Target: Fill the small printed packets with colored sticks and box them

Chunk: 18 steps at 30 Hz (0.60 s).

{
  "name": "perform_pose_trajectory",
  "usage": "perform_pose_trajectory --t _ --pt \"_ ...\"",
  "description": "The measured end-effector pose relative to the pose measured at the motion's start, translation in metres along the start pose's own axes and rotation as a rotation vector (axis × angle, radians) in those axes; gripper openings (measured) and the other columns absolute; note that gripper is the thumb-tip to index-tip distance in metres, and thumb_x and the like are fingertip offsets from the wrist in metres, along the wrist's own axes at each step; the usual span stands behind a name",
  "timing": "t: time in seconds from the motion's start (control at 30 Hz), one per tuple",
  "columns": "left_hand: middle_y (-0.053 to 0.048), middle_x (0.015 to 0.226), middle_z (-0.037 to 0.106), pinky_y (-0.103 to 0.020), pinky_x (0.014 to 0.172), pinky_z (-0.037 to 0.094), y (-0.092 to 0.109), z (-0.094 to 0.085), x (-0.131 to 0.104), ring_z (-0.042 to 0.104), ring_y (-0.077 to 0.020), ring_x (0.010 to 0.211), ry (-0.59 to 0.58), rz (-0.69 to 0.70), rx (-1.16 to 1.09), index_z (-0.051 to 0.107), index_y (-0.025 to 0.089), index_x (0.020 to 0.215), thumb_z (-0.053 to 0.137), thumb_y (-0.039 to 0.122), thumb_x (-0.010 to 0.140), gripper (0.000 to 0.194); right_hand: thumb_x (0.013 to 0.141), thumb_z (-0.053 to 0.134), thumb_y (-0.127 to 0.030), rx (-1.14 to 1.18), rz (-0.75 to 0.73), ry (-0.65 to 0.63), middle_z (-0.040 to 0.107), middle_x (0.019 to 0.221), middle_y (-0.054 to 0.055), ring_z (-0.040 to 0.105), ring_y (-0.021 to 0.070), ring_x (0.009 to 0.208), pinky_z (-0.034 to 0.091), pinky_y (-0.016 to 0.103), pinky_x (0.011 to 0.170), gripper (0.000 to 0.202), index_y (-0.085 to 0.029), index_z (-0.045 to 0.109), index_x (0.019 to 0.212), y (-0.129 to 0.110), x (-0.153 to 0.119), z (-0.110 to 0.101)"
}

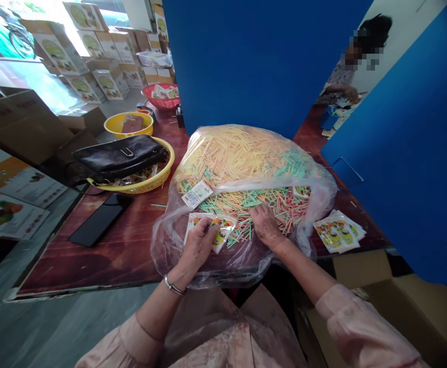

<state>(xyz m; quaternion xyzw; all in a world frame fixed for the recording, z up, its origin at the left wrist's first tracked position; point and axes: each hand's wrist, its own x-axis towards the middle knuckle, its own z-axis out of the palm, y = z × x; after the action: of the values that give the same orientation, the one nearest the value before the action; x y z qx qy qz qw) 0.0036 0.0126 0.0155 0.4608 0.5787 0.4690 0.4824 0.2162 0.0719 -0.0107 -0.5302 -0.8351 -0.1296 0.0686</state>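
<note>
A large clear plastic bag point(162, 250) lies opened on the table, full of thin coloured sticks point(242, 158) in yellow, orange, green and pink. At its front left, my left hand point(200, 238) is closed on a printed packet point(223, 236), thumb and fingers pinching its edge. My right hand point(265, 225) is down in the loose sticks at the bag's mouth, fingers curled and pressed together on some of them; its fingertips are partly hidden. Another small packet point(197, 194) rests on the bag's rim. To the right lies a pile of printed packets point(338, 232).
Blue partitions point(246, 61) stand behind and to the right. On the left are a phone point(101, 220), a yellow basket point(162, 176) bearing a black handbag point(124, 153), and a smaller yellow basket point(110, 125). Cartons point(110, 82) are stacked beyond. A co-worker point(342, 76) sits behind the partition.
</note>
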Motion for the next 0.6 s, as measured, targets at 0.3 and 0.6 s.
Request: perform_pose_trajectory --t 0.3,0.6 --pt "0.004 0.064 0.048 -0.02 0.058 0.034 0.002 0.015 -0.006 0.041 -0.0089 0.061 -0.064 0.065 0.153 0.052 0.018 0.07 0.051 0.032 0.08 0.018 0.088 0.041 -0.016 0.209 0.129 0.318 0.047 0.129 0.012 0.032 0.0264 0.123 0.029 0.044 0.102 0.023 -0.016 0.063 0.093 0.007 -0.005 -0.007" --pt "0.004 0.058 0.046 -0.021 0.054 0.031 0.002 0.022 -0.012 0.039 -0.0093 0.057 -0.134 0.072 0.266 0.049 0.018 0.063 0.049 0.034 0.08 0.023 0.085 0.042 -0.025 1.016 0.473 0.173 0.063 0.077 0.004 0.057 0.0194 0.077 0.044 0.038 0.08 0.015 -0.02 0.055 0.081 0.009 -0.009 -0.002"
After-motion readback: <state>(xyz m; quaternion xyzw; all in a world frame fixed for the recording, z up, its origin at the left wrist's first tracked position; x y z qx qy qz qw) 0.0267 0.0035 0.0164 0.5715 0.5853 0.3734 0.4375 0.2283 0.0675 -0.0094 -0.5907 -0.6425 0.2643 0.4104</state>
